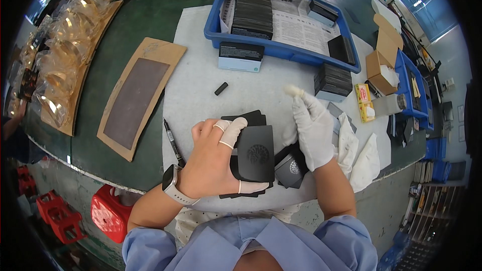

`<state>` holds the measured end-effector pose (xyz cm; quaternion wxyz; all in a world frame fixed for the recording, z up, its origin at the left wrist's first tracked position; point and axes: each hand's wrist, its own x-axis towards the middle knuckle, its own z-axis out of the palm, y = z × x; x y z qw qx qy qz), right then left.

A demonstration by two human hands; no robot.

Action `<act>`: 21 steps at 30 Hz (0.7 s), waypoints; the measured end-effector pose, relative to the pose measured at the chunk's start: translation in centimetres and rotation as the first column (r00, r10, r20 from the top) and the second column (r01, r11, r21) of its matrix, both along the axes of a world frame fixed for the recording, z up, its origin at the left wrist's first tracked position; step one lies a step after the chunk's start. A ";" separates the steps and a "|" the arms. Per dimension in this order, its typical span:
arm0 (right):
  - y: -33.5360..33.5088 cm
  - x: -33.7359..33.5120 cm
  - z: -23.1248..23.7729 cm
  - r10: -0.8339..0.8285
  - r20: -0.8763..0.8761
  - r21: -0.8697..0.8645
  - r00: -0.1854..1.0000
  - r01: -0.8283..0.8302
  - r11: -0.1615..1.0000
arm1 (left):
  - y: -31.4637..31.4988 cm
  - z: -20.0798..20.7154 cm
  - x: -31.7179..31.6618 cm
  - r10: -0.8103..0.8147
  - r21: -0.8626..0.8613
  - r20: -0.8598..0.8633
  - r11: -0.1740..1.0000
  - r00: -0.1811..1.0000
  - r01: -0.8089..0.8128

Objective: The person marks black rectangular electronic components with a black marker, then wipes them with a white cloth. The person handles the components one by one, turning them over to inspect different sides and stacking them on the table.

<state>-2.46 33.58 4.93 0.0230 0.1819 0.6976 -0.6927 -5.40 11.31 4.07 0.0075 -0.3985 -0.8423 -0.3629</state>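
On the white sheet [193, 70], close to the front edge of the green table [145, 15]: one black card [257, 143], bearing a round, tree-like emblem, lies in the person's grasp, above a loose pile of dark cards [257, 118].
Left hand: this hand [206, 160] holds the card, its thumb set wide apart from the fingers, thumb at the lower end and fingers toward the upper end; pale covers [233, 133] sit on several fingertips, and a watch [171, 178] is around the wrist.
Right hand: the gloved hand [314, 128] is raised to the right of the card, apart from it; the fingers are bent and gathered narrowly, with a whitish tip at the top, but whether they pinch something, I cannot tell.
Below the right hand: more emblem cards [290, 169] lie overlapped.
Blue tray: beyond the hands stands the tray [213, 35], where a long row of black cards [251, 15] rests on newspaper [301, 32].
Before the tray: a black and light-blue box [241, 57] stands close to it, and a small black cylinder [221, 89] lies nearer to the person.
Left side: a marker pen [172, 140] lies near the left wrist; farther left is a cardboard sheet [165, 52] with a dark panel [135, 100].
Right side: white cloths [367, 163] lie crumpled.
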 end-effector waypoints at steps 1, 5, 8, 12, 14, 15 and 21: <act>-0.2 0.3 0.3 0.081 0.029 -0.002 0.996 -0.081 0.997 | -0.1 0.0 0.0 0.014 -0.013 0.000 1.000 1.000 -0.014; -2.5 1.2 0.0 0.239 -0.107 -0.022 0.965 -0.243 0.970 | 0.1 0.3 -0.1 -0.012 -0.046 0.037 0.999 0.999 0.014; -2.7 0.6 1.6 0.166 0.097 -0.069 0.981 -0.160 0.985 | 0.2 -0.3 0.0 -0.084 0.016 -0.011 0.996 0.996 0.084; -0.4 0.1 -0.1 -0.062 -0.061 -0.122 0.996 0.054 0.991 | -0.2 0.0 0.2 -0.121 0.014 0.045 0.993 0.992 0.121; -0.6 0.6 0.3 0.179 -0.102 0.039 0.979 -0.176 0.984 | 0.0 -0.1 0.2 -0.126 -0.024 0.016 0.992 0.992 0.126; -1.3 0.7 0.2 0.311 -0.114 0.133 0.944 -0.295 0.946 | 0.1 -0.1 0.1 -0.127 -0.044 0.001 0.991 0.992 0.127; -2.4 0.8 -0.9 0.073 -0.212 -0.081 0.975 -0.092 0.992 | 0.0 -0.9 -0.2 0.063 -0.068 -0.075 0.995 0.995 -0.069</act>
